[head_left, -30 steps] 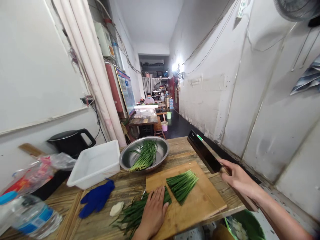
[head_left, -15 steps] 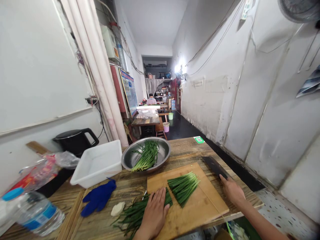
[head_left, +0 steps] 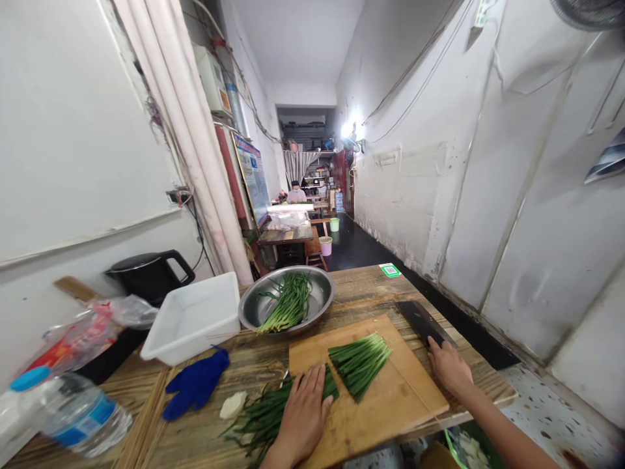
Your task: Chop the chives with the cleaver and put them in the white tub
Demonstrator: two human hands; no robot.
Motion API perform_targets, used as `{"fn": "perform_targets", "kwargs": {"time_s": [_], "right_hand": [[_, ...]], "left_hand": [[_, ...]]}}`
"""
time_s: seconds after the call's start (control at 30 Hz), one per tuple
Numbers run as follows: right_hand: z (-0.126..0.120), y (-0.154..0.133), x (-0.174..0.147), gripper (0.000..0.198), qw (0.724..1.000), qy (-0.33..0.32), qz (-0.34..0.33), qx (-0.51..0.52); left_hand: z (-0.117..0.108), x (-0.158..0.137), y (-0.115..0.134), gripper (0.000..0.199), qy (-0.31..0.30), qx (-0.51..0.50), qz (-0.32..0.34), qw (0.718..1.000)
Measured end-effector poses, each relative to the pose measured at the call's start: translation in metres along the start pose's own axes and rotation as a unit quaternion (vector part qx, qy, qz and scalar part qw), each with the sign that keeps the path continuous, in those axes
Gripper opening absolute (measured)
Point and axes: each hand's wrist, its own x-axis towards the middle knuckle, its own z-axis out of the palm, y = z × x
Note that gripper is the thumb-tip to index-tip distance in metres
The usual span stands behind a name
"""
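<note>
Wooden tabletop (head_left: 356,286), streaky rough grain, is carrying everything. Rectangular cutting board (head_left: 390,410), smooth pale wood, is lying at the near edge. White plastic tub (head_left: 195,316), boxy with rounded corners, is standing left of the steel bowl (head_left: 322,296); that round, shiny bowl is sitting by the far edge, holding thin green stalks (head_left: 288,303). Loose leafy bunch (head_left: 261,417), limp and stringy, is spilling over the board's left edge onto the tabletop. Left hand (head_left: 303,410) is lying across it, fingers flat and straight, not wrapping around anything. Cleaver (head_left: 420,319), broad dark flat blade, is lying near the tabletop's right edge, just beside the board. Right hand (head_left: 450,371) is covering its handle end; cannot tell if fingers are gripping or only resting. Neat bundle (head_left: 360,365), straight stalks fanning out, pale ends pointing far right, is lying mid-board. Blue fabric glove (head_left: 198,381), fingers splayed, is lying left of the bunch. Pale uneven lump (head_left: 233,405) is sitting between them. Flat green-and-white sticker (head_left: 390,270) is marking the far right corner.
</note>
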Motion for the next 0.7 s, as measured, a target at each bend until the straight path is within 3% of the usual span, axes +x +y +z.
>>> {"fn": "perform_targets", "kwargs": {"time_s": [0.7], "right_hand": [[-0.008,-0.009,-0.012,0.043,0.999,0.042,0.016,0.027]], "left_hand": [[0.005,0.000,-0.002,0.060,0.015,0.010,0.006,1.000]]}}
